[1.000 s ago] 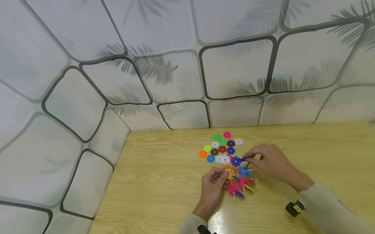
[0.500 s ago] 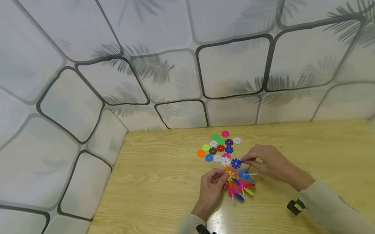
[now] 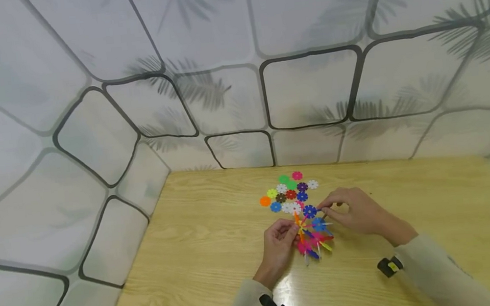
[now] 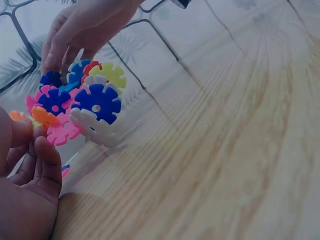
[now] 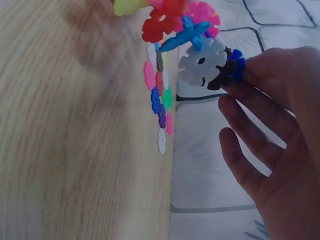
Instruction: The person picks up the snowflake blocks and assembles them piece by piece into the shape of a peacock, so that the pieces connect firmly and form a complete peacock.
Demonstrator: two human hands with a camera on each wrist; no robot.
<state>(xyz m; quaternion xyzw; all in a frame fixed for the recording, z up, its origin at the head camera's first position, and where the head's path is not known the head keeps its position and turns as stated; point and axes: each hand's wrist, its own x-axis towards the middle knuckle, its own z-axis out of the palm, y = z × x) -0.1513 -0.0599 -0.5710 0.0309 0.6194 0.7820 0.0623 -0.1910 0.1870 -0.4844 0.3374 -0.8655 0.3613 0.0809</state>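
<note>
My left hand (image 3: pixel 278 243) pinched a yellow disc (image 3: pixel 301 227), right hand (image 3: pixel 358 212) a blue disc (image 5: pixel 238 64); the model (image 3: pixel 317 237) seemed light, stiff, best rim-held.

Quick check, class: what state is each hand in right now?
Left hand: closed, pinching a yellow disc.
Right hand: closed, pinching a dark blue disc.

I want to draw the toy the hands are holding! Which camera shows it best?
The left wrist view: the toy looks big there and fits inside the picture. The head view shows it small, and the right wrist view cuts it off at the top.
</note>
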